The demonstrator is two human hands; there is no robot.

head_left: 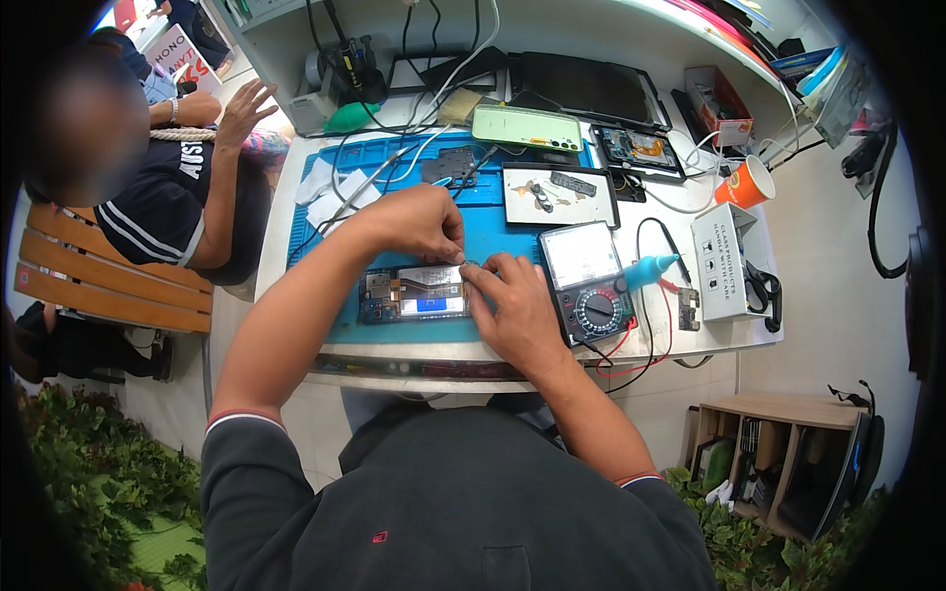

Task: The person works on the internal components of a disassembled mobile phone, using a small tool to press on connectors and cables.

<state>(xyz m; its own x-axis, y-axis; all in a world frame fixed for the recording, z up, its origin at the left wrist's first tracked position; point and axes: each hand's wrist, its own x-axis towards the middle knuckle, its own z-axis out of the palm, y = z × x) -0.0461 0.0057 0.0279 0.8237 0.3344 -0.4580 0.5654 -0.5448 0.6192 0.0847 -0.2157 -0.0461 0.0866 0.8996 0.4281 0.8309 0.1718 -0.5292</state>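
Observation:
An opened smartphone (378, 295) lies face down on the blue repair mat (360, 331), its circuit board, flex cable and silver battery showing. My left hand (424, 225) reaches over the phone's far right corner, thumb and fingers pinched together. Whatever sits in that pinch is too small or hidden to name. My right hand (514, 303) grips the right end of the phone and covers it, its fingertips close to those of the left. Just right of that hand lies an analog multimeter (598, 311) with red and black leads.
Behind the phone are a shallow parts tray (588, 212), a light green phone back cover (527, 129) and white tissues (340, 201). On the right stand a teal squeeze bottle (645, 271), an orange paper cup (746, 184) and a white box (724, 266). Another person (163, 212) sits at left.

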